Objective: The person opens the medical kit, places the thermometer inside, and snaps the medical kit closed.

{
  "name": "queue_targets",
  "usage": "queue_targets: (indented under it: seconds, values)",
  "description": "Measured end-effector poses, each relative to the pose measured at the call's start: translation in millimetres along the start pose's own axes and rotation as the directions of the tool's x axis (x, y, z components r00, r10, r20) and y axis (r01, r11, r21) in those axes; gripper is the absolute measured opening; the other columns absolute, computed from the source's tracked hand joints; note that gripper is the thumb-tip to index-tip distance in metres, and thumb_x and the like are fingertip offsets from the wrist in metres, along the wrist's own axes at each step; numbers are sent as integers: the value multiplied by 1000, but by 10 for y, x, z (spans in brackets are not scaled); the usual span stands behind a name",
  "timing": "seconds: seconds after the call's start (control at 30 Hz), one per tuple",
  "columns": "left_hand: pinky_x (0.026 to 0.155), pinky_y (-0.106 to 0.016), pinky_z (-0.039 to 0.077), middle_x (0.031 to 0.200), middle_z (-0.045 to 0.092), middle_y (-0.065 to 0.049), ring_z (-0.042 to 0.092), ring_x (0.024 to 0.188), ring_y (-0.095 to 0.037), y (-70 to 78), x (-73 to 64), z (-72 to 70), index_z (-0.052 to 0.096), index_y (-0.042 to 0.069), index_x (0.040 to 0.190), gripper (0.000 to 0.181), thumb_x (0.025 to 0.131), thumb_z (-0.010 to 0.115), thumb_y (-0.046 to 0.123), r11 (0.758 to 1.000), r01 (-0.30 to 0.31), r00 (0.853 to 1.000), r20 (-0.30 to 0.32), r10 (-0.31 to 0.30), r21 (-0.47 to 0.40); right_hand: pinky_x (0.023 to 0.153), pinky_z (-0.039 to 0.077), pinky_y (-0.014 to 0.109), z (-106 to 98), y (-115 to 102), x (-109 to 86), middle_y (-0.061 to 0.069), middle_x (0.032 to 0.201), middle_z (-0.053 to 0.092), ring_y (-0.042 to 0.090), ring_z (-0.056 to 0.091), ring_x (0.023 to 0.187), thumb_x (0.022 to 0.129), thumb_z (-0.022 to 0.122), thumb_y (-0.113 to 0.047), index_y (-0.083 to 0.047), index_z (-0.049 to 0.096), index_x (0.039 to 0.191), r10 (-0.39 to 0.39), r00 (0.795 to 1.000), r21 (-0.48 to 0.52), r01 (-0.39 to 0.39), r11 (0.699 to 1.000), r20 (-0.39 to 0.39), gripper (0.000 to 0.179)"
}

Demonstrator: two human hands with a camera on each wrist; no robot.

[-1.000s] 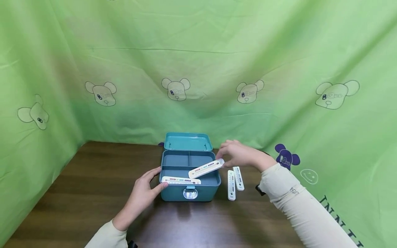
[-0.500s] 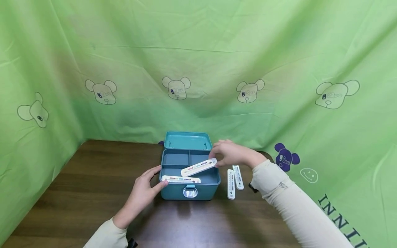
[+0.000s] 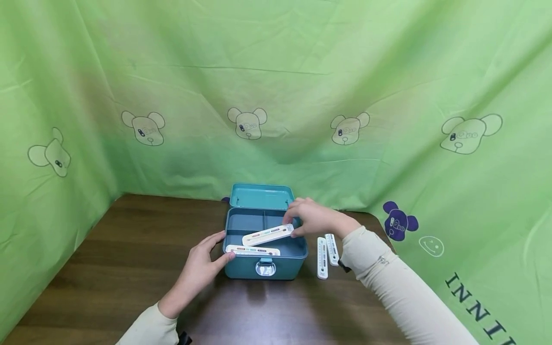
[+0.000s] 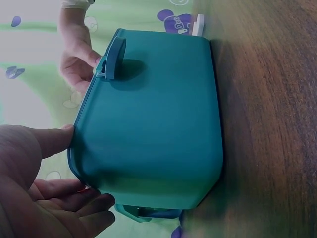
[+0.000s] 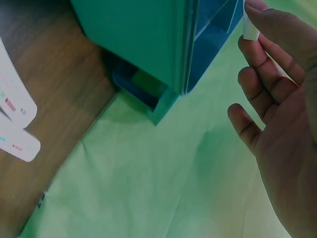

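A teal lidded box [image 3: 235,268] stands with its lid [image 3: 261,195] swung back. My left hand [image 3: 202,266] rests at its front left corner, thumb on the front rim and fairly straight fingers along the left side. Between thumb and fingers my right hand [image 3: 316,220] pinches the right end of a white thermometer [image 3: 267,235], slightly tilted over the front compartment. Just its end [image 5: 251,29] shows in the right wrist view. A second thermometer [image 3: 253,250] lies along the front wall inside the box, its lower part hidden.
Two more white thermometers, one nearer [image 3: 322,258] and one behind it [image 3: 331,249], lie on the brown table [image 3: 142,268] right of the box. A divider [image 3: 265,220] splits the rear of the box. Green printed cloth [image 3: 293,86] hangs behind and at the sides.
My right hand has moved left, carrying the thermometer from the box's right edge further over the front compartment. The left hand stays at the corner.
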State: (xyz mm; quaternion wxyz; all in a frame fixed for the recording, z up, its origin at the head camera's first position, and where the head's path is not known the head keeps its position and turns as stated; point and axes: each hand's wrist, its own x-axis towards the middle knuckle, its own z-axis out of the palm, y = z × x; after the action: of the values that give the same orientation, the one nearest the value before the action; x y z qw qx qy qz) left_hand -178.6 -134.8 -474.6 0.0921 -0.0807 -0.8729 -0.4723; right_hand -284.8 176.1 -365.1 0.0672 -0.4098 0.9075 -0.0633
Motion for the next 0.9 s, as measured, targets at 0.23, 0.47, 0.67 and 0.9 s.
queue_targets:
  seconds: [0.23,0.47,0.67,0.9]
  values:
    - [113,-54,44,146,59,-13,54,137,-33,7,4,12,60,4,143,64,88,83,26,1000,2,1000,0,-2,-4,92,34,42,56,-51,48,-14,100,65,14,54,105,84,86,-27,-23,77,107,-22,1000,9,22,1000,-17,25]
    - [113,-54,44,145,60,-13,54,137,-33,14,-2,2,60,4,142,64,87,84,25,1000,6,1000,-8,-6,3,96,33,45,91,-109,108,-14,98,65,12,52,102,83,86,-29,-22,77,107,-38,999,-9,38,999,-16,26]
    - [113,-54,44,146,59,-14,54,137,-33,17,2,3,60,4,142,63,87,84,25,1000,-6,1000,-4,6,-7,101,31,49,161,-134,94,-14,98,65,13,51,103,85,86,-28,-22,76,108,-29,999,-6,29,1000,-24,26]
    - [114,-53,43,146,59,-14,54,138,-33,25,-1,-14,61,4,142,63,87,84,24,1000,2,1000,-8,-2,-16,110,29,52,248,-131,70,-11,101,65,14,54,108,86,84,-32,-22,76,109,-29,998,-28,27,999,-52,27]
